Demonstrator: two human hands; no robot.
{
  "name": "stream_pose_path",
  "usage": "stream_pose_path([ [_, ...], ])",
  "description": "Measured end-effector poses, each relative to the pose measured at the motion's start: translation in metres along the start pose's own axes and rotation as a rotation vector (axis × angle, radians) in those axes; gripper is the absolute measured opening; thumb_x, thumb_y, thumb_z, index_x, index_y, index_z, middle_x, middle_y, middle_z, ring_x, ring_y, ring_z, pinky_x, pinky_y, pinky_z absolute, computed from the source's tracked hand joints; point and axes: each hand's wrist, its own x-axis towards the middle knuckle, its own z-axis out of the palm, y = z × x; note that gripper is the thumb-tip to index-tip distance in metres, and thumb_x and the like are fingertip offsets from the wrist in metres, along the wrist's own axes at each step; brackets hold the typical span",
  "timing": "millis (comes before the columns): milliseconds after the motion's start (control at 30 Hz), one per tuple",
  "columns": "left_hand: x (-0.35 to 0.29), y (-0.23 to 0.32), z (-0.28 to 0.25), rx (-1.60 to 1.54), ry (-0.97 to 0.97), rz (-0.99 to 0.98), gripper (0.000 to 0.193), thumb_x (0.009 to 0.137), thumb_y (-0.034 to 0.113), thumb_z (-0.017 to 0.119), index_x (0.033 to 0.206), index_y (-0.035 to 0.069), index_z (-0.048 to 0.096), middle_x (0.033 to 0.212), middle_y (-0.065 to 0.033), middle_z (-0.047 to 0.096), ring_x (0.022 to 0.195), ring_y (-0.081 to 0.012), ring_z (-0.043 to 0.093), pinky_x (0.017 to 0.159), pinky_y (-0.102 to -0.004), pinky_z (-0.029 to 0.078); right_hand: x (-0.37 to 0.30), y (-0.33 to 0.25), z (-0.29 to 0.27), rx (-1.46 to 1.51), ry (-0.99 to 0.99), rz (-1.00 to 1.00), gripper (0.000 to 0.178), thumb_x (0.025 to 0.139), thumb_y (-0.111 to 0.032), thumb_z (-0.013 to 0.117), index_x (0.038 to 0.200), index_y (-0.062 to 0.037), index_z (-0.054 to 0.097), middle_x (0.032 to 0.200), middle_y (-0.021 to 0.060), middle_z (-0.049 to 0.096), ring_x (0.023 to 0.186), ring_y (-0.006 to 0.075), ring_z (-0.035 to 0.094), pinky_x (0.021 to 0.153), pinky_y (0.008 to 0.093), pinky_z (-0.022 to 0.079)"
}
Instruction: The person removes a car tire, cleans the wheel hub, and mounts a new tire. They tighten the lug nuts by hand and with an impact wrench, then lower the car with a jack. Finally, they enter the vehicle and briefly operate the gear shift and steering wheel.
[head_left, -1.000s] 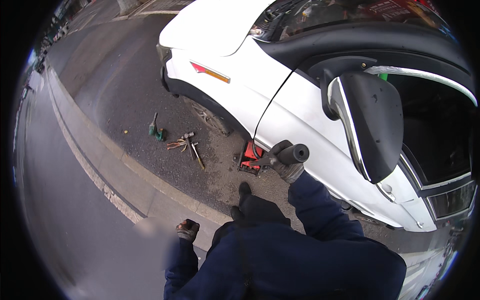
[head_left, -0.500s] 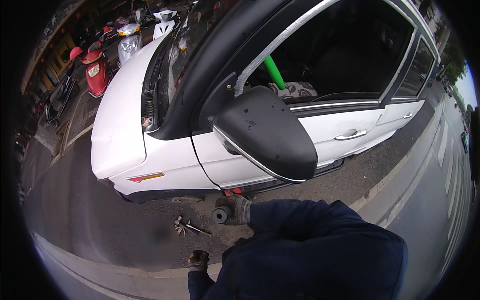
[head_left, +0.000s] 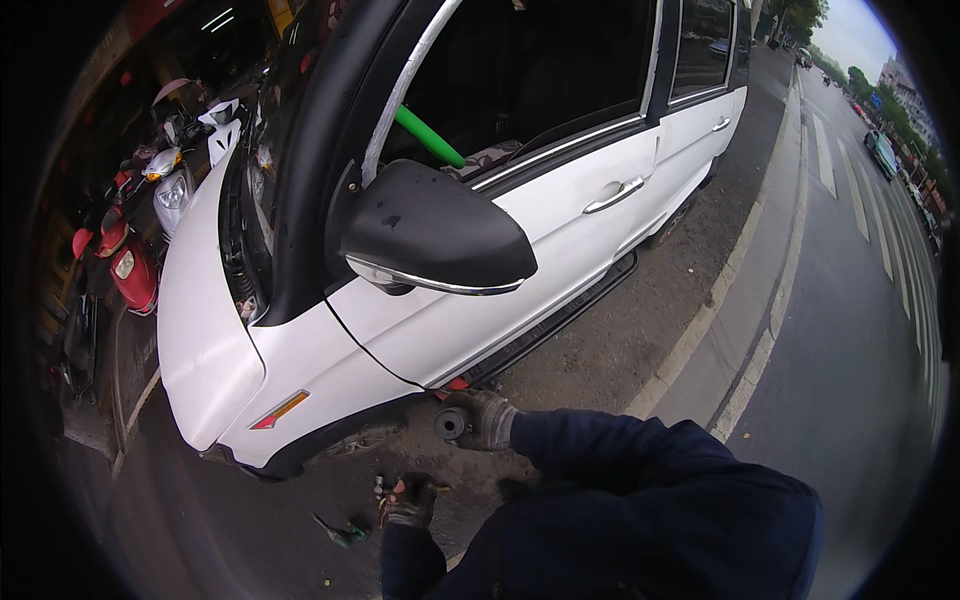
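Sleeves of a dark blue jacket [head_left: 650,500] fill the lower part of the view. Left hand [head_left: 410,500], in a dark worn glove, hangs low over the grey asphalt ground [head_left: 600,350] with its fingers curled; I cannot tell if it holds something. Just beside it lie small metal tools [head_left: 380,487] and a green-handled tool [head_left: 345,533]. Right hand [head_left: 490,420], in a grey glove, is closed around a black round rubber-covered handle [head_left: 450,424], which is near the lower edge of the white car [head_left: 400,340]. Above it stands out the black side mirror [head_left: 435,235]. Behind the open window a bright green bar [head_left: 428,137] shows. Far left stand red and white scooters [head_left: 140,270].
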Motion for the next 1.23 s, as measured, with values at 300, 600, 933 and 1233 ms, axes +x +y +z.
stream_pose_path([
  [300,0.023,0.079,0.037,-0.32,0.087,0.025,0.046,0.075,0.01,0.069,0.116,0.006,0.049,0.106,-0.0103,0.06,0.09,-0.0236,0.06,0.079,-0.0363,0.049,-0.031,0.048,-0.027,0.015,-0.145,0.085,0.066,0.074,-0.034,0.071,0.127,-0.0046,0.047,0.116,0.0191,0.058,0.106,0.0327,0.058,0.088,0.041,0.048],
  [600,0.114,0.173,0.029,-0.724,0.284,0.328,0.056,0.071,0.014,0.077,0.119,0.003,0.051,0.102,-0.0111,0.063,0.089,-0.0239,0.064,0.087,-0.0412,0.051,-0.091,0.171,-0.102,0.079,-0.457,0.438,0.061,0.079,-0.036,0.066,0.126,-0.0018,0.049,0.118,0.018,0.06,0.108,0.0312,0.059,0.091,0.0394,0.047],
  [933,0.133,0.176,0.06,-0.589,0.533,0.283,0.051,0.072,0.029,0.077,0.111,0.006,0.053,0.079,-0.0055,0.061,0.071,-0.0188,0.063,0.074,-0.0442,0.055,-0.1,0.254,-0.194,0.036,-0.403,0.551,0.057,0.08,-0.036,0.064,0.123,-0.0009,0.053,0.11,0.0182,0.064,0.104,0.0332,0.06,0.089,0.0404,0.047],
  [1233,0.129,0.16,0.067,-0.561,0.724,0.272,0.046,0.079,0.027,0.071,0.114,0.004,0.051,0.082,-0.0103,0.06,0.068,-0.0235,0.063,0.074,-0.0486,0.055,-0.104,0.273,-0.202,0.003,-0.413,0.52,0.055,0.078,-0.036,0.065,0.121,-0.0025,0.056,0.11,0.0185,0.064,0.104,0.0331,0.061,0.089,0.0404,0.047],
])
